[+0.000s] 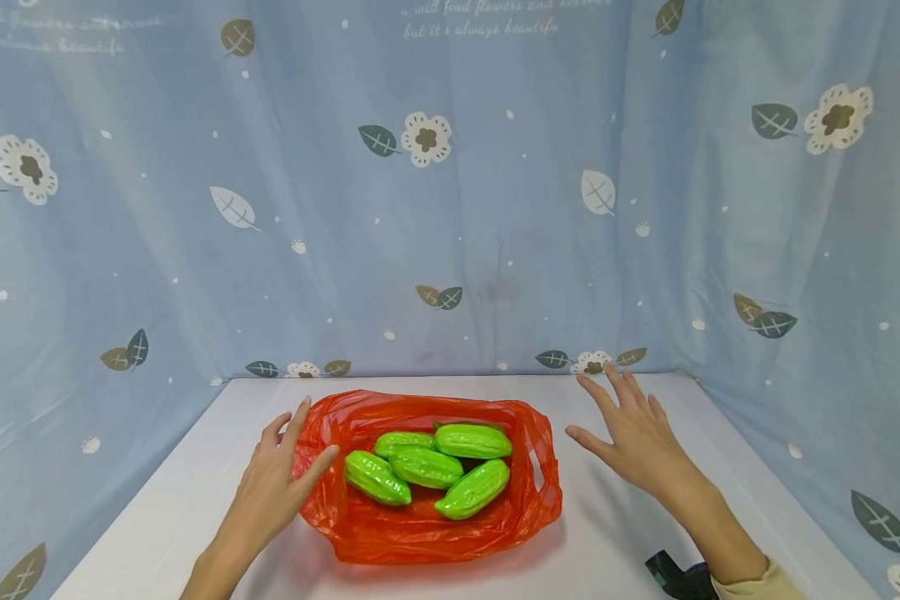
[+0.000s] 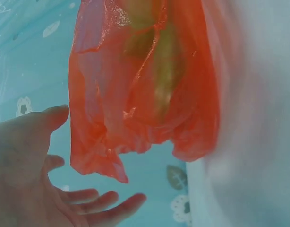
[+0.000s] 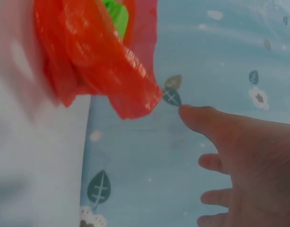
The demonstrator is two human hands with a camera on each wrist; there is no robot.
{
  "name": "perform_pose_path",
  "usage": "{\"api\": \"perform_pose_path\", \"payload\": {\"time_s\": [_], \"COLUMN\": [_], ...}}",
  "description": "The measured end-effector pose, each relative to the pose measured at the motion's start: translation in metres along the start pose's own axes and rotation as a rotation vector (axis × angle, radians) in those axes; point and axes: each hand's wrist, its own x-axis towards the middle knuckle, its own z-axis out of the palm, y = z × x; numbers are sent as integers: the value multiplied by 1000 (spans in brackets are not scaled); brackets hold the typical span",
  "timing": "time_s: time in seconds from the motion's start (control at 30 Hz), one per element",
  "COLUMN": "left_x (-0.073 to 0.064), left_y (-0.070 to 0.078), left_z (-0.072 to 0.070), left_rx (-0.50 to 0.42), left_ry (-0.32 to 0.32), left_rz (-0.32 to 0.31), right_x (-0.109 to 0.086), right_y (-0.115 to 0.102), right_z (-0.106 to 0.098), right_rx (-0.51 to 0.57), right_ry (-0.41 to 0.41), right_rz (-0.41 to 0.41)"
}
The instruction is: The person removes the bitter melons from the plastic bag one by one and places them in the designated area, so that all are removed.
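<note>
A red plastic bag (image 1: 390,533) lies spread on the table with its mouth facing up. Several glossy, ridged green bitter melons (image 1: 425,467) rest inside it. At the bag's left edge, my left hand (image 1: 266,479) has its fingers spread and holds nothing; its thumb overlaps the bag in the head view. Off to the right, apart from the bag, my right hand (image 1: 641,446) hovers with fingers spread. The left wrist view shows the bag's crumpled side (image 2: 145,109) beyond the thumb, the melons showing faintly through. In the right wrist view, a green melon (image 3: 117,18) peeks over the red plastic.
The white table (image 1: 607,542) carries the bag near its middle. A blue curtain (image 1: 495,208) with leaf and flower prints hangs behind and along both sides. A black strapped device (image 1: 678,575) sits at my right wrist, by the sleeve (image 1: 757,583).
</note>
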Motion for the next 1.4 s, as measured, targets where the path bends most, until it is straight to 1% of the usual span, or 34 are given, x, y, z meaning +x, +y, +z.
{"api": "perform_pose_path", "payload": {"time_s": [0.07,0.17,0.27,0.37,0.47,0.53,0.63,0.77,0.83,1.0,1.13,1.27,1.4], "left_x": [-1,-3,-4,-4,-3,-2,-1,0,1,0,-1,0,1], "left_y": [-3,-5,-6,-7,-9,-11,-13,-17,-19,-21,-23,-24,-23], "left_z": [2,2,0,-2,-3,-5,-7,-8,-7,-5,-3,1,5], "left_rx": [-9,-27,-49,-100,-217,-307,-435,-582,-641,-712,-750,-796,-842], "left_ry": [4,-30,-79,-105,-142,-182,-244,-299,-319,-369,-396,-399,-381], "left_rz": [-6,-28,-43,-33,-29,-49,-96,-113,-119,-157,-151,-153,-180], "right_x": [0,0,0,2,3,4,5,8,9,13,16,20,24], "right_y": [-4,-10,-17,-23,-29,-33,-39,-47,-51,-62,-71,-81,-89], "right_z": [2,5,8,9,10,11,12,12,11,10,10,12,16], "right_rx": [8,19,36,56,79,94,113,138,158,201,228,255,260], "right_ry": [26,50,50,31,10,-2,-13,-16,-28,-76,-94,-129,-173], "right_rz": [-30,-64,-80,-82,-74,-72,-72,-84,-85,-85,-96,-106,-113]}}
